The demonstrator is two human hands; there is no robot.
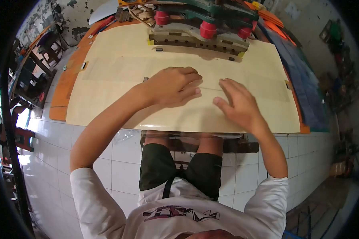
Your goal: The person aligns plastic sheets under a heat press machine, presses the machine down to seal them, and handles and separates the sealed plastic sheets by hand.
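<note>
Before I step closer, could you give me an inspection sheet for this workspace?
Surface: pale sheet spread over an orange-brown table.
Work things: the sheet; green frame with red mounts at the far side.
Clutter: orange pieces far right, blue material along the right.
Hands: left hand and right hand over the sheet, nothing seen held.
Cables: possibly one dark cord, far left; unclear.
Surroundings: white-tiled floor, peeling wall.

Two hands (172, 85), one pale sheet (107, 91), one machine (205, 16).
</note>
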